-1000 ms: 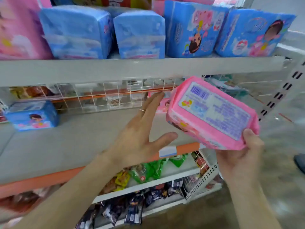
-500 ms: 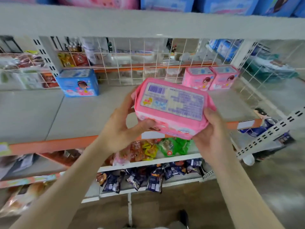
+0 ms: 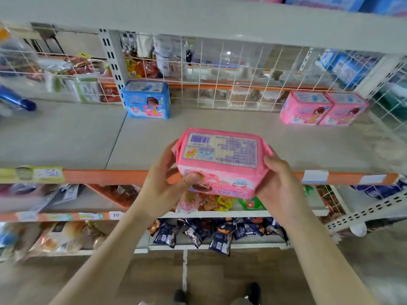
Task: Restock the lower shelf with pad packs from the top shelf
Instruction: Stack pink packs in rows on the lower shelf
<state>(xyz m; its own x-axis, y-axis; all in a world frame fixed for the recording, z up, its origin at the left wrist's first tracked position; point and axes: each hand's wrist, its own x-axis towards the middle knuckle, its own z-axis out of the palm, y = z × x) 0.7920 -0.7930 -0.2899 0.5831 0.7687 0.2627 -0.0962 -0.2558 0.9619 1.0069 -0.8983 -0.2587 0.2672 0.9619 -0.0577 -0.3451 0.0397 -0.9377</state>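
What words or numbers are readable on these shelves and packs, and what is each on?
"10": handwritten on a white tag on a lower snack-shelf rail.
Held pink pack: barcode and label print, too blurred to read.
Blue pack, two pink packs at the back, rail price tags: blurred, unreadable.

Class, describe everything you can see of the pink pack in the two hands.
The pink pack is a soft block in glossy plastic wrap, folded at both ends. Its top face carries a pale label with barcode and small print; its near face shows a cartoon girl, upside down. It is held at the front of the shelf: the left hand grips its left end, thumb on the near face; the right hand grips its right end.
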